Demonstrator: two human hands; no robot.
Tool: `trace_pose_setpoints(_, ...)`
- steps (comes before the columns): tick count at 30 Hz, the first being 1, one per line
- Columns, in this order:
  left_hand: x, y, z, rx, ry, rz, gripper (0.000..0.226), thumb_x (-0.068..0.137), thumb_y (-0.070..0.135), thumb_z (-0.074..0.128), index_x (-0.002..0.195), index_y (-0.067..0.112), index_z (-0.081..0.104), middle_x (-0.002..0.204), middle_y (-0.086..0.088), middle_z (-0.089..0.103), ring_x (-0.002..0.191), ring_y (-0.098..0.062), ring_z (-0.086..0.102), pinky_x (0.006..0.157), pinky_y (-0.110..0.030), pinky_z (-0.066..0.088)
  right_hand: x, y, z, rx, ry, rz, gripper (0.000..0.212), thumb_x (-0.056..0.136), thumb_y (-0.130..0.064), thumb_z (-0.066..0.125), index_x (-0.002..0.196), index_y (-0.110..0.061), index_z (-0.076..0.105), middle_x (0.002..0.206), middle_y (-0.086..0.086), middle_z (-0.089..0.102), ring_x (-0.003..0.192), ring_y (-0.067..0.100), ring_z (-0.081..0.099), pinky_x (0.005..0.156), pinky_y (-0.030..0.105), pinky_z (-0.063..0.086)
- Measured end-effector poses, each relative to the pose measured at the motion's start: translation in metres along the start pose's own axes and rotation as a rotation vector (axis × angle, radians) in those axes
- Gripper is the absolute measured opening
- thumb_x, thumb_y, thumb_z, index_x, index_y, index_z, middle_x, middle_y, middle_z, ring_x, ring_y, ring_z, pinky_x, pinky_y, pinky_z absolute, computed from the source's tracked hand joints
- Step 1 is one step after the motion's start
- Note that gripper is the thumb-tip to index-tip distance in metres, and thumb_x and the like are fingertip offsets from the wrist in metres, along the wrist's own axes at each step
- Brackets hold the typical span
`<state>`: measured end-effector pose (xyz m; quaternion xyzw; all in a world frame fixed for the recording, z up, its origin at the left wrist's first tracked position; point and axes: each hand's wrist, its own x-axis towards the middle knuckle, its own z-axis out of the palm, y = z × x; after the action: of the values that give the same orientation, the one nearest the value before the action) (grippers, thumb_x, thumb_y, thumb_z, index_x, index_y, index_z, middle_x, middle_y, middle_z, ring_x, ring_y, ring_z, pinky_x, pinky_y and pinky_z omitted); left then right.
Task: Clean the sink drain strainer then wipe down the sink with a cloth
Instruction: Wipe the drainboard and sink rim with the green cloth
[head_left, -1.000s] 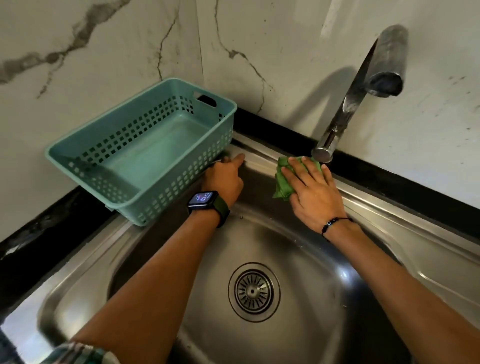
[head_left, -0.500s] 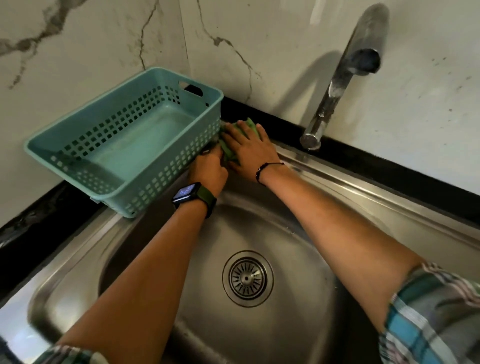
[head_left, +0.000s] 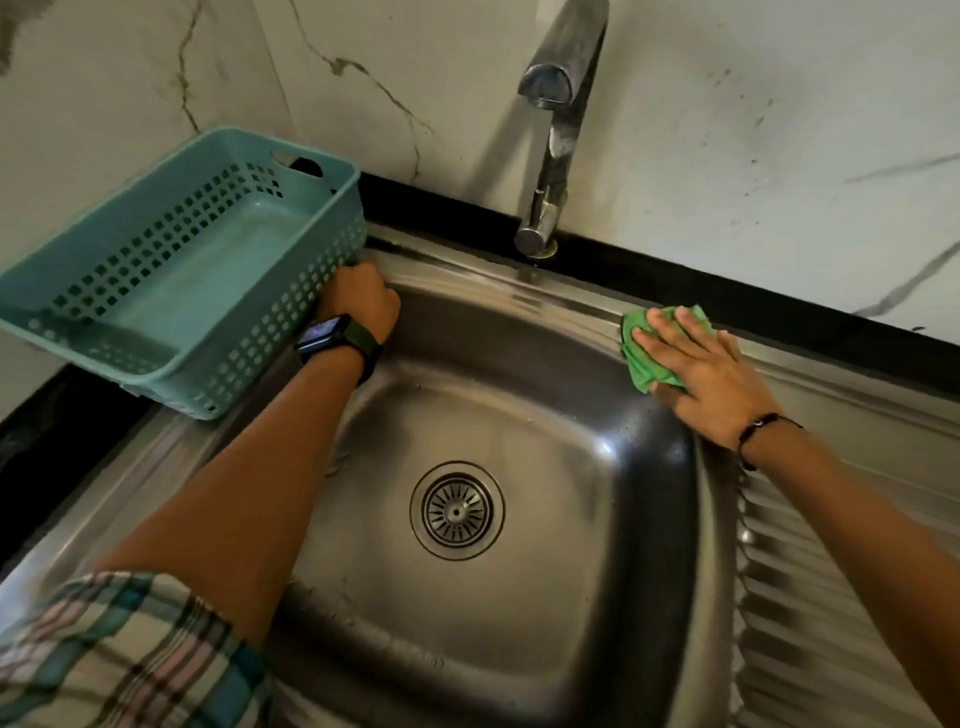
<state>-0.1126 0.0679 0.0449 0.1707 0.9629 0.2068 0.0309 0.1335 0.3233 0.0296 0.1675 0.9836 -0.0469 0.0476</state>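
The steel sink (head_left: 571, 613) fills the view, with the round drain strainer (head_left: 456, 512) seated in the middle of its basin. My right hand (head_left: 711, 379) lies flat with straight fingers on a folded green cloth (head_left: 640, 366), pressing it on the sink's back right rim. My left hand (head_left: 358, 301) is at the back left corner of the basin, its fingers curled at the lower near corner of a teal plastic basket (head_left: 270, 338). The fingertips are hidden behind the basket.
The teal basket sits tilted over the left counter and sink edge. A chrome faucet (head_left: 556, 130) rises from the back rim, spout over the basin. A ribbed drainboard (head_left: 810, 597) runs along the right. A black counter strip and marble wall lie behind.
My right hand slid the green cloth from the back left corner by the basket along the rear rim to the back right. My left hand stayed at the basket's corner.
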Motion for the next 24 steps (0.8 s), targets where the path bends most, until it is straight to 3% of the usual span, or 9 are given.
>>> trace_pose_setpoints(3, -0.009, 0.021, 0.001, -0.003, -0.052, 0.002, 0.028, 0.085, 0.006, 0.044, 0.107, -0.009, 0.054, 0.112, -0.034, 0.057, 0.104, -0.047, 0.054, 0.085, -0.047, 0.046, 0.003, -0.004, 0.001, 0.002, -0.017, -0.007, 0.068, 0.091, -0.032, 0.049, 0.145, -0.033, 0.008, 0.157, -0.009, -0.002, 0.144, 0.017, -0.011, 0.115, 0.045, -0.004)
trace_pose_setpoints(7, -0.038, 0.057, 0.017, -0.113, -0.139, 0.151, 0.054, 0.080, 0.002, 0.044, 0.133, 0.007, 0.041, 0.119, -0.028, 0.057, 0.111, -0.044, 0.051, 0.091, -0.044, 0.043, 0.029, -0.037, 0.008, -0.108, 0.015, -0.038, 0.070, 0.091, -0.039, 0.045, 0.146, -0.030, 0.002, 0.157, -0.005, -0.008, 0.144, 0.024, -0.014, 0.113, 0.051, -0.007)
trace_pose_setpoints(11, -0.063, 0.096, 0.040, -0.210, -0.223, 0.332, 0.064, 0.078, -0.002, 0.045, 0.140, 0.008, 0.033, 0.138, -0.020, 0.044, 0.125, -0.037, 0.042, 0.105, -0.038, 0.034, 0.058, -0.074, 0.012, -0.107, 0.067, -0.101, 0.067, 0.092, -0.035, 0.043, 0.147, -0.027, 0.005, 0.158, -0.003, -0.004, 0.144, 0.028, -0.011, 0.113, 0.050, -0.008)
trace_pose_setpoints(14, -0.070, 0.117, 0.052, -0.283, -0.204, 0.353, 0.068, 0.077, -0.005, 0.045, 0.142, 0.008, 0.030, 0.146, -0.017, 0.035, 0.134, -0.031, 0.035, 0.111, -0.032, 0.027, 0.066, -0.081, 0.013, -0.101, 0.089, -0.112, 0.070, 0.089, -0.025, 0.045, 0.146, -0.028, 0.004, 0.158, -0.004, -0.001, 0.144, 0.025, -0.010, 0.114, 0.046, -0.008)
trace_pose_setpoints(18, -0.087, 0.142, 0.066, -0.356, -0.103, 0.392, 0.053, 0.081, -0.001, 0.043, 0.133, 0.009, 0.046, 0.134, -0.015, 0.051, 0.123, -0.029, 0.047, 0.102, -0.031, 0.035, 0.042, -0.039, 0.002, -0.085, 0.069, -0.176, 0.071, 0.086, -0.014, 0.050, 0.145, -0.033, 0.015, 0.157, -0.007, 0.007, 0.145, 0.019, -0.003, 0.116, 0.045, 0.000)
trace_pose_setpoints(22, -0.126, 0.184, 0.082, -0.457, -0.190, 0.526, 0.039, 0.086, 0.007, 0.044, 0.123, 0.005, 0.054, 0.121, -0.019, 0.059, 0.106, -0.034, 0.057, 0.094, -0.038, 0.042, -0.028, 0.047, -0.008, -0.036, 0.010, -0.028, 0.057, 0.094, -0.030, 0.042, 0.144, -0.037, 0.016, 0.156, -0.011, 0.008, 0.145, 0.014, -0.002, 0.115, 0.046, 0.001)
trace_pose_setpoints(24, -0.157, 0.203, 0.092, -0.509, -0.249, 0.581, 0.038, 0.087, 0.006, 0.046, 0.124, 0.004, 0.052, 0.126, -0.019, 0.055, 0.113, -0.033, 0.052, 0.099, -0.033, 0.037, -0.078, 0.097, -0.009, 0.021, 0.000, 0.089, 0.055, 0.095, -0.032, 0.039, 0.141, -0.039, 0.011, 0.156, -0.010, 0.008, 0.144, 0.013, -0.003, 0.114, 0.044, 0.000)
